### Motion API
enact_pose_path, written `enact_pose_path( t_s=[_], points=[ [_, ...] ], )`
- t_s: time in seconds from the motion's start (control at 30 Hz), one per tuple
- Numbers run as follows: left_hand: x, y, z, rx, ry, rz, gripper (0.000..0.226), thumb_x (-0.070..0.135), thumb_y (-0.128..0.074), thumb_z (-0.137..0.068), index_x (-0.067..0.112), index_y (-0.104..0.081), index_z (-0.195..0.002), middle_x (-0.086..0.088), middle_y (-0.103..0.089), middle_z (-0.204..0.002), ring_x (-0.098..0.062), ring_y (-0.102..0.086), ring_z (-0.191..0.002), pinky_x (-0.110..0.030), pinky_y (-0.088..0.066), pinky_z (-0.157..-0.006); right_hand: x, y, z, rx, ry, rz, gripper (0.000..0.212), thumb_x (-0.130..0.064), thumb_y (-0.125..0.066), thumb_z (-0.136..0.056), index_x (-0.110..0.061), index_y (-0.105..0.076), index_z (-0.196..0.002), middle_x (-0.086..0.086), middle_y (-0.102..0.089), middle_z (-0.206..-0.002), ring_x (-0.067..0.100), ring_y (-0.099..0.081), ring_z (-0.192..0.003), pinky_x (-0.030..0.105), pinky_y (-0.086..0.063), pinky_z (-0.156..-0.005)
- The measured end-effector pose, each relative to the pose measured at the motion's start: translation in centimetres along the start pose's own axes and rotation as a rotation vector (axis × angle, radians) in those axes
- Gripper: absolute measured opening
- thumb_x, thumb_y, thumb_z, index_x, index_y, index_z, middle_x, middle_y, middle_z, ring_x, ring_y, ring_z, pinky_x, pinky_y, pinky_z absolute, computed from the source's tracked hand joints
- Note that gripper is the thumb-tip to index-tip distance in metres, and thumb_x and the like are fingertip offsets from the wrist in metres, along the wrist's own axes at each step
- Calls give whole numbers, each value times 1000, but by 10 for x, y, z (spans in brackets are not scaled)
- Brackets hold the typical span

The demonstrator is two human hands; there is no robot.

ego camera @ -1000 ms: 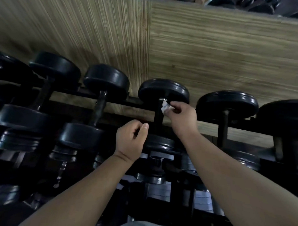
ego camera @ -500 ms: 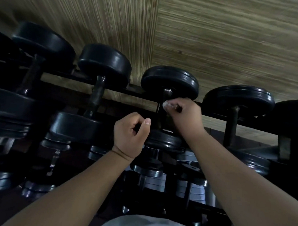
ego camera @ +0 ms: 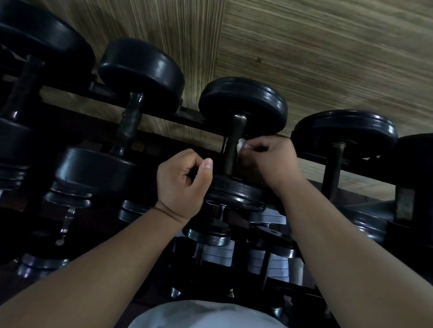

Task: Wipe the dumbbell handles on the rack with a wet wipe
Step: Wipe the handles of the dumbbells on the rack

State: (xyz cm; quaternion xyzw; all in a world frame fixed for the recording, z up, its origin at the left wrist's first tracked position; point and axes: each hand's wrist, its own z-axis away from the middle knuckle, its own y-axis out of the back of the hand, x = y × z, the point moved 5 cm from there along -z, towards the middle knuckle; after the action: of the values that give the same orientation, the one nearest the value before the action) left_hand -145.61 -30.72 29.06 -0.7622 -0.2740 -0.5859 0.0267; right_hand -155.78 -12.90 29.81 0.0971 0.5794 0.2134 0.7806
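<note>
Our right hand (ego camera: 267, 163) pinched a small white wet wipe (ego camera: 240, 147) in its curled fingers and pressed it against the right side of a dark, smooth dumbbell handle (ego camera: 232, 144). Beyond that hand sat the dumbbell's far plate (ego camera: 242, 101), a round, glossy black disc; the near plate (ego camera: 236, 194) lay just under our wrist. Our left hand (ego camera: 183, 182) hung just left of the handle, fingers loosely curled, thumb raised, holding nothing. A black rack rail (ego camera: 190, 118) ran crosswise behind both hands, above streaked wood-grain flooring (ego camera: 337, 57).
</note>
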Motion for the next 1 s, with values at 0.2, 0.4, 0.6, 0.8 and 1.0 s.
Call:
enact_pose_path(
  t_s=[0.2,0.4,0.6,0.8,1.0],
  points=[
    [0,1,0,-8,0,-4,46,30,-52,-99,2,-55,-62,-6,-56,-59,-25,-55,-55,-40,-42,-51,1,-1,-4,8,7,-44,7,-6,-81,-83,-6,-78,-89,11,-76,-83,10,-68,-61,23,-57,-61],
    [-2,1,-1,-15,-1,12,47,30,-52,-100,1,-54,-62,-6,-54,-60,-24,-53,-55,-40,-42,-51,-17,1,-22,134,255,182,8,-19,-73,-91,-19,-80,-97,-2,-75,-81,14,-72,-70,33,-62,-76],
    [-3,0,-1,-7,0,43,43,30,-54,-100,7,-53,-63,2,-51,-60,-18,-50,-54,-31,-40,-52,-27,-8,0,-62,555,434,13,-17,-79,-85,-14,-80,-98,-1,-66,-87,-4,-57,-77,2,-40,-74],
    [-4,-2,-1,-9,3,68,39,30,-56,-100,16,-51,-64,5,-48,-61,-17,-47,-53,-30,-39,-53,-45,-9,-19,6,577,530,10,-24,-75,-88,-15,-73,-92,-4,-64,-96,-6,-55,-82,3,-41,-76],
    [-5,-1,-2,-6,8,66,41,31,-57,-100,14,-51,-62,0,-51,-60,-21,-50,-53,-36,-41,-49,-47,-12,-5,-123,843,593,25,0,-73,-87,-2,-74,-112,13,-66,-108,-12,-53,-100,-2,-37,-89]
  ],
)
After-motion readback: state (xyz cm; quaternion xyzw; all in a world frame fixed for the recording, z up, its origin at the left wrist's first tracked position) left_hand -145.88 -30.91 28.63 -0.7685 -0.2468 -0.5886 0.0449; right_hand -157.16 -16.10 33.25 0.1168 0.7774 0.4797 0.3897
